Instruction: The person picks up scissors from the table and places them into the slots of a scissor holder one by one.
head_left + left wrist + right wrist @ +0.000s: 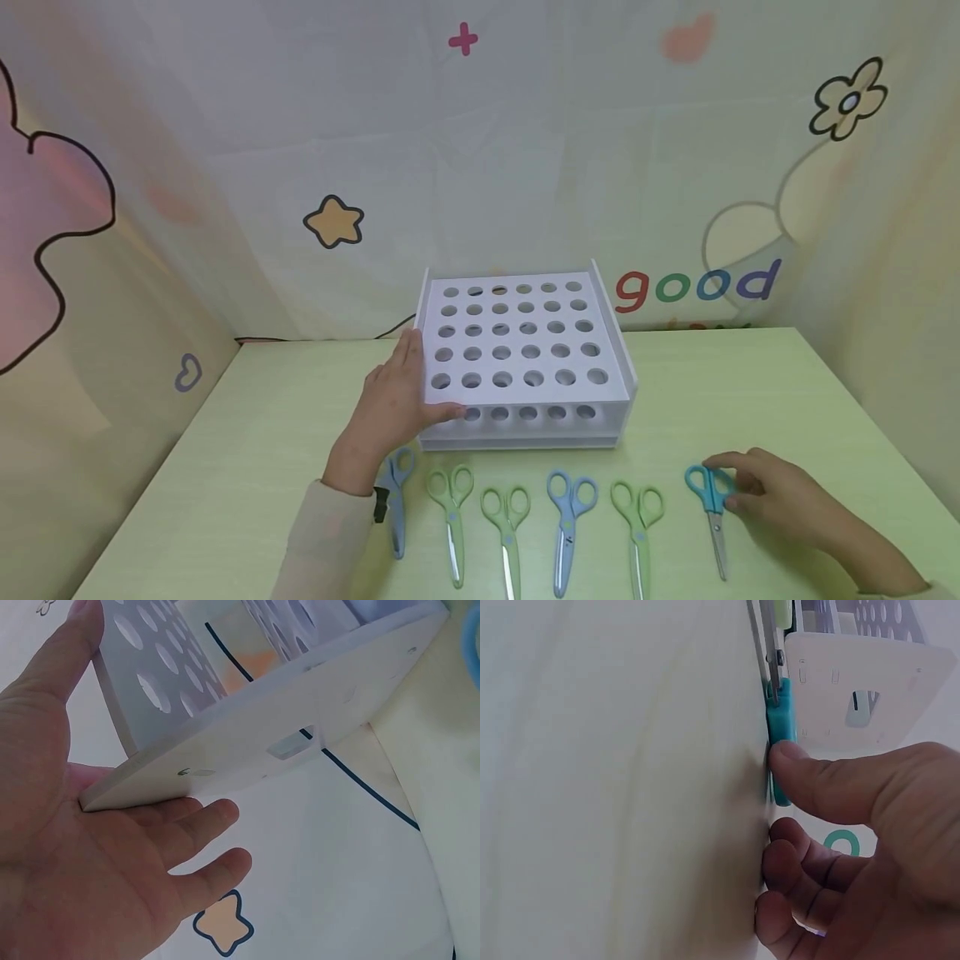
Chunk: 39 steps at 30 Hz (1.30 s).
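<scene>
A white rack (517, 337) with rows of round holes stands at the middle of the table. My left hand (393, 396) holds its front left corner, thumb over the front and fingers along the outer side panel (247, 742). At the right, blue-handled scissors (709, 492) with a bare metal blade lie on the table. My right hand (783, 500) pinches their handles, index finger at the top and thumb at the right loop. In the right wrist view the thumb touches the blue handle (781, 720), while the other fingers are curled near the tabletop.
Along the front of the table lie green scissors (454, 525), more green scissors (508, 533), blue scissors (567, 533) and green scissors (640, 533). Another blue pair (397, 500) is partly behind my left forearm. A patterned cloth (480, 167) hangs behind the table.
</scene>
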Each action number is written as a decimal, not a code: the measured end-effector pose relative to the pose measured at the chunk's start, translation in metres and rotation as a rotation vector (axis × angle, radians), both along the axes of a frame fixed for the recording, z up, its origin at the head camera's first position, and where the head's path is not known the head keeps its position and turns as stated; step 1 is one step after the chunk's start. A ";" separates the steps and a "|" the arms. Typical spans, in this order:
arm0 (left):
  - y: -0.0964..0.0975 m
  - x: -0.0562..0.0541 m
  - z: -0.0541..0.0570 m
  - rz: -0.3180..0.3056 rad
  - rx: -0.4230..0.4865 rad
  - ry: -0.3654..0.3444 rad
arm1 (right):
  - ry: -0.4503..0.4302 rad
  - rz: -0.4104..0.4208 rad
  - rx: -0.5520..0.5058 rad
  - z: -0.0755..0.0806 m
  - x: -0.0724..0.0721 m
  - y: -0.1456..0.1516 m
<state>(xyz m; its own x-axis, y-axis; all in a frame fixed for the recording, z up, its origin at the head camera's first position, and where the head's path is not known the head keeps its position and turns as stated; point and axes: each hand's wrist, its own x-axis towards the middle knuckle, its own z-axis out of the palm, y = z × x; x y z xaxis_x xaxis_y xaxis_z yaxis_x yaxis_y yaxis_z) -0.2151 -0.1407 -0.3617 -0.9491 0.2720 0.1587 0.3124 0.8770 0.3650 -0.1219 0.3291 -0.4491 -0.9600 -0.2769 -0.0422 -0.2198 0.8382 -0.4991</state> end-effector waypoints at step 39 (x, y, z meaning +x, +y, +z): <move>0.000 0.000 -0.003 -0.005 0.051 0.035 | -0.134 -0.137 -0.156 0.034 0.013 0.015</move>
<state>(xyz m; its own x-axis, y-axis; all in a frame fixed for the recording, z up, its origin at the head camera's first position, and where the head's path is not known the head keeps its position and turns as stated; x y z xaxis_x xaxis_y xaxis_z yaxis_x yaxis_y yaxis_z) -0.2148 -0.1403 -0.3648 -0.9414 0.2676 0.2052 0.3301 0.8559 0.3982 -0.1085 0.3441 -0.4152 -0.9778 -0.1572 -0.1385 -0.0323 0.7662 -0.6418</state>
